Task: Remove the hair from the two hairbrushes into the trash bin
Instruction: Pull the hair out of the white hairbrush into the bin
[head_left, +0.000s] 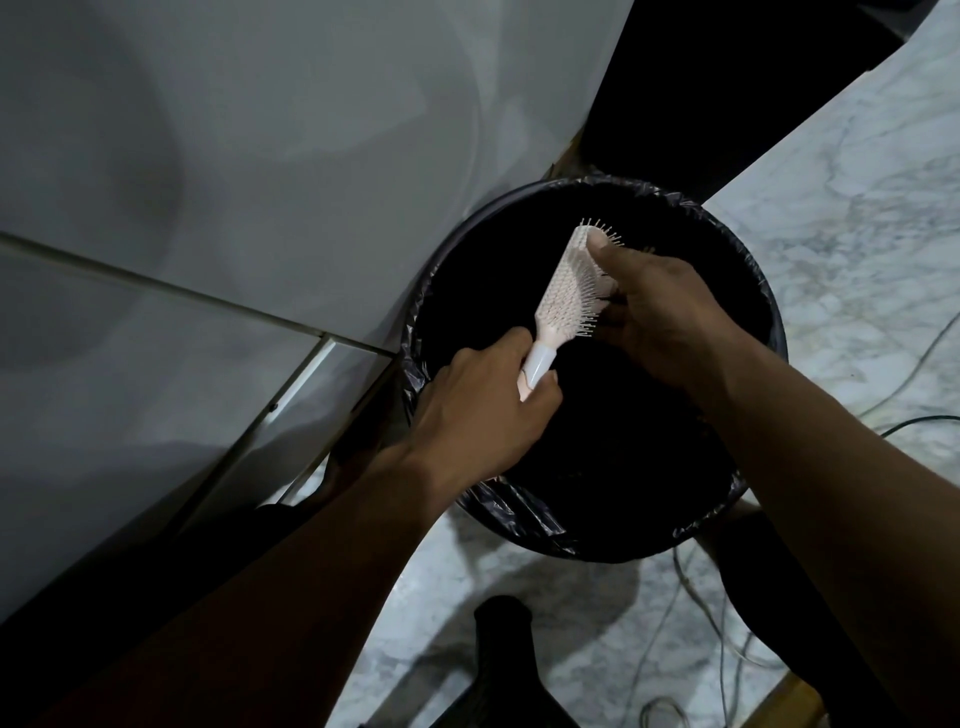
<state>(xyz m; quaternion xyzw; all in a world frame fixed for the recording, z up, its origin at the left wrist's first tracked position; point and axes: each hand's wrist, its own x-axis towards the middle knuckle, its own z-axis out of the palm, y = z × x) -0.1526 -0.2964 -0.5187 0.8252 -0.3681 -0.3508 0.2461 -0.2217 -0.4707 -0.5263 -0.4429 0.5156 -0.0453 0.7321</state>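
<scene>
A dim room with a pale marble-patterned floor (852, 218) and a large white glossy panel (234, 156) filling the left side. Thin pale cords (691, 587) trail across the floor at lower right.

Against the panel stands a round black trash bin lined with a crinkled black plastic bag (441, 280). Its inside is too dark to show whether any hair lies there.

Two bare forearms reach in from below, and both hands work directly over the bin's mouth. The left hand (483, 410) is wrapped closed around the handle of a pale pink plastic paddle hairbrush (563, 283), holding it slanted with the head pointing up and away. The right hand (660, 306) lies against the bristle side, thumb pressed along the head near its tip and fingers curled into the bristles as if pinching at them; whether it has hold of any hair cannot be told in this light.

Judging by this, the first brush is mid-cleaning. No hair is visibly free of it, and a second hairbrush is nowhere in sight, so most of the job seems to remain.
</scene>
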